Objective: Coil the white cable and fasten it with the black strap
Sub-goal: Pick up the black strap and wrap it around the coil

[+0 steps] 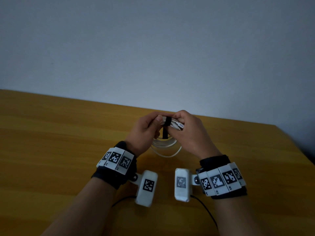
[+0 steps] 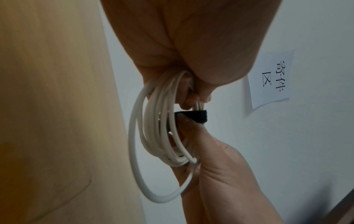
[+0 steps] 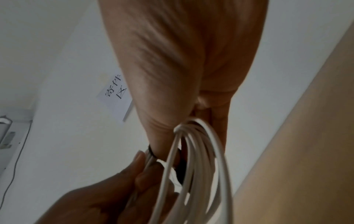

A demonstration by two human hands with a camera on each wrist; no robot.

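Observation:
Both hands hold the white cable (image 1: 164, 145) up over the table as a coil of several loops that hang down between them. The black strap (image 1: 167, 120) goes round the top of the bundle, and its loose tail hangs straight down. My left hand (image 1: 160, 119) pinches the bundle just left of the strap. My right hand (image 1: 173, 124) grips the bundle on the strap's right, with a white connector showing at its fingers. In the left wrist view the right hand's thumb presses on the strap (image 2: 193, 116) beside the cable (image 2: 153, 136). In the right wrist view the strap (image 3: 152, 153) shows only as a thin dark ring beside the cable (image 3: 201, 166).
The wooden table (image 1: 68, 133) runs to a pale wall at the back, and its right edge falls away at the far right. A paper sign (image 2: 272, 78) hangs on the wall. Black wires (image 1: 204, 206) trail from the wrist cameras near my forearms.

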